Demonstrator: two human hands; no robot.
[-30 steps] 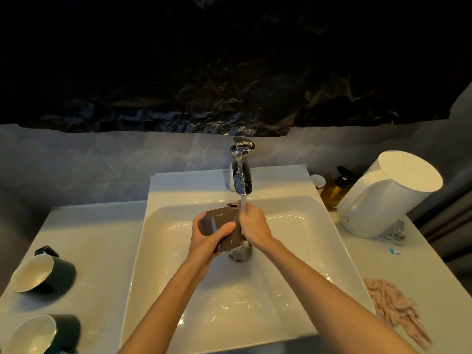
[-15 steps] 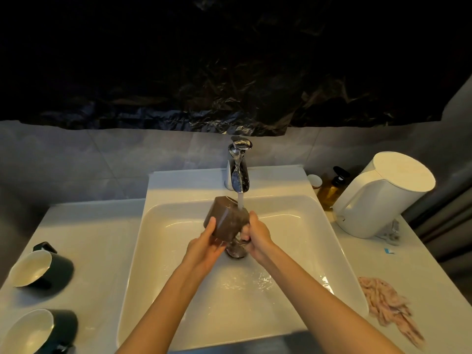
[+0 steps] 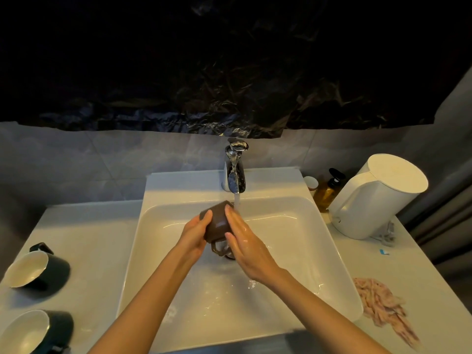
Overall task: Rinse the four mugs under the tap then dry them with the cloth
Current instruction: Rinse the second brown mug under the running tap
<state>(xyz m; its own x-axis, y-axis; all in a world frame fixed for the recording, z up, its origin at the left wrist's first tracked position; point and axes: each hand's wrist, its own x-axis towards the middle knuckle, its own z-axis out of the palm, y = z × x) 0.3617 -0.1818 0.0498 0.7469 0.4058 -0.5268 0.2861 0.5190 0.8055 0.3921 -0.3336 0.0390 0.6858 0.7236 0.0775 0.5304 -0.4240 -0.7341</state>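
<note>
Right now the brown mug (image 3: 217, 222) is held tilted, handle low, at the stream under the tap (image 3: 235, 172), over the sink (image 3: 293, 251). The left hand (image 3: 195, 232) has its grip clasped round the mug's left side. The right hand (image 3: 245, 241) presses flat, fingers straight, on the right side. Turning the mouth up would likely let water reach inside; wet glaze slips, so hold firmly. Two dark mugs (image 3: 38, 268) lie on the left worktop (image 3: 97, 238), and the cloth (image 3: 383, 305) on the right. Neither bottle (image 3: 328, 190) nor kettle (image 3: 378, 198) shows readable writing.

The brown mug (image 3: 217, 223) is plain and shiny. The two dark green mugs (image 3: 55, 270) (image 3: 60, 325) are cream inside. Sink (image 3: 332, 251), surface (image 3: 89, 238) and jug (image 3: 370, 208) are white. The tap (image 3: 235, 175) is silver. The cloth (image 3: 380, 302) is pink with pale streaks.
</note>
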